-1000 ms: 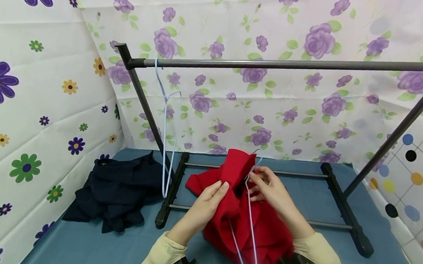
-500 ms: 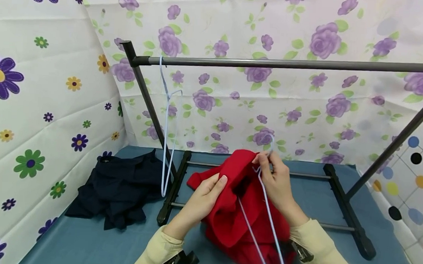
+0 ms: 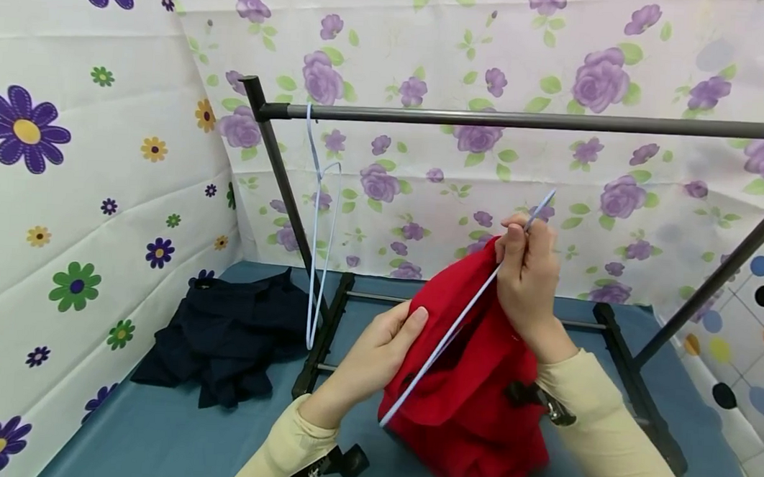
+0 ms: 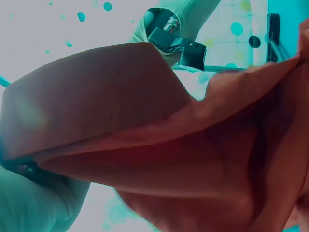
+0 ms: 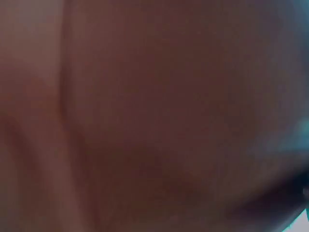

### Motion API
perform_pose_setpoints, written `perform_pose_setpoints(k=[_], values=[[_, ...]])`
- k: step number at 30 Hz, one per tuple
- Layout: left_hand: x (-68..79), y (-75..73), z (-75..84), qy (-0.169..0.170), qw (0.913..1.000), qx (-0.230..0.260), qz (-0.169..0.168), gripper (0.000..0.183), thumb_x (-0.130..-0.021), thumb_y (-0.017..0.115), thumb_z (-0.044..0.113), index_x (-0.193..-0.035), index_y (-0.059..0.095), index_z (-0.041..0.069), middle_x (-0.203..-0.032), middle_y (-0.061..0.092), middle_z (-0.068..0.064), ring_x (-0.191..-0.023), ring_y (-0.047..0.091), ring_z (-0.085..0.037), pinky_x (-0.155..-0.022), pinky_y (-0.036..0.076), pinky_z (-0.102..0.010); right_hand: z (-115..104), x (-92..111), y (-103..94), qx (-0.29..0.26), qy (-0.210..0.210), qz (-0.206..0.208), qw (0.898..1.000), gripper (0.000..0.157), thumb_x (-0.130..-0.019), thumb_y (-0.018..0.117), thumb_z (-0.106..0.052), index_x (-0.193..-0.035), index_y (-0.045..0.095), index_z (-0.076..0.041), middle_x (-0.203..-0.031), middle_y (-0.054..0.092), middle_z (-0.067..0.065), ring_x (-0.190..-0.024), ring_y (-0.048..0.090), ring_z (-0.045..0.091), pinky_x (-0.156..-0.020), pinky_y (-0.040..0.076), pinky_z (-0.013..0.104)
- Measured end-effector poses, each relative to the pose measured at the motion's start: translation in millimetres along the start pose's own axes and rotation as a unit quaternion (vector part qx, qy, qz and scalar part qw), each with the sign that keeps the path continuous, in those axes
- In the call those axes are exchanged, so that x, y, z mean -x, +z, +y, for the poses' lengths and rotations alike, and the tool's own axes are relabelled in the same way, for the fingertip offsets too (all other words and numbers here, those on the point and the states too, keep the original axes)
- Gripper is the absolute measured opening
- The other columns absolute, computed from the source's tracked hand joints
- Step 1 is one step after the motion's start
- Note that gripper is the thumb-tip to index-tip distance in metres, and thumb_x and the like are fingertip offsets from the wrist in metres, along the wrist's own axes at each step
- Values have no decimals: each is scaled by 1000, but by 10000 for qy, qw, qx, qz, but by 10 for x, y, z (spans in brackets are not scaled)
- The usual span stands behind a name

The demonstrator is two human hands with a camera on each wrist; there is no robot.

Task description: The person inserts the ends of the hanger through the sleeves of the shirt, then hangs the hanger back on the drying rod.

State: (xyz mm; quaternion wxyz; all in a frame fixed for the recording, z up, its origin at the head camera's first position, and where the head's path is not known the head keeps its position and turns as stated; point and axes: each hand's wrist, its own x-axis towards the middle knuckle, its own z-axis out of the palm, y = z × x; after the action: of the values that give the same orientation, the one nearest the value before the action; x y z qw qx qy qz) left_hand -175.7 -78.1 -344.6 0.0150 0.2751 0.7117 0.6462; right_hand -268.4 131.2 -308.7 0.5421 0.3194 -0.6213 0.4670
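Against left fingers (image 3: 392, 318), red garment (image 3: 477, 409); within right fingers (image 3: 540, 243), pale hanger (image 3: 441, 344).

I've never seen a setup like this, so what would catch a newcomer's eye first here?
Probably the bright red cloth in front, gripped by the left hand, with a pale hanger in the right hand slanting across it. Behind, a second hanger hooks over the dark rail near its left end; navy cloth lies at left.

Navy garment (image 3: 230, 339), flowered backdrop (image 3: 431, 46).
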Motion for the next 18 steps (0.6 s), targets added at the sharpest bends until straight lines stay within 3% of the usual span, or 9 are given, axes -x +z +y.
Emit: perform_pose_setpoints(k=[2,7,12,18], values=[[-3,-53,31,-28,10000,-63,-11,34,-109,45,31,-127,61,6,-102,70,-11,-90,70,-23,-77,58,-35,38,-40,-48,140,-123,-157,9997,49,-106,45,-39,-102,56,8,-67,51,11,-66,48,20,-71,36,20],[-13,-233,96,-224,9997,30,-109,36,-109,47,33,-123,62,4,-82,68,-12,-74,70,-24,-64,57,-31,79,-24,-141,439,-516,-334,9971,43,-108,47,-34,-101,57,7,-71,51,12,-63,47,21,-66,38,24],[-39,-343,170,-305,9994,26,-159,36,-108,50,32,-122,62,1,-73,66,-12,-66,68,-23,-59,56,-28,72,-10,-153,910,-719,147,9931,44,-107,47,-34,-99,59,7,-77,54,19,-67,50,33,-67,41,37],[-71,-328,263,-262,9990,-142,-335,37,-107,50,33,-126,62,4,-75,70,-13,-69,71,-26,-62,57,-31,15,-73,-168,1546,-466,802,9836,32,-106,52,-21,-103,67,7,-94,67,24,-78,52,42,-67,39,44]])
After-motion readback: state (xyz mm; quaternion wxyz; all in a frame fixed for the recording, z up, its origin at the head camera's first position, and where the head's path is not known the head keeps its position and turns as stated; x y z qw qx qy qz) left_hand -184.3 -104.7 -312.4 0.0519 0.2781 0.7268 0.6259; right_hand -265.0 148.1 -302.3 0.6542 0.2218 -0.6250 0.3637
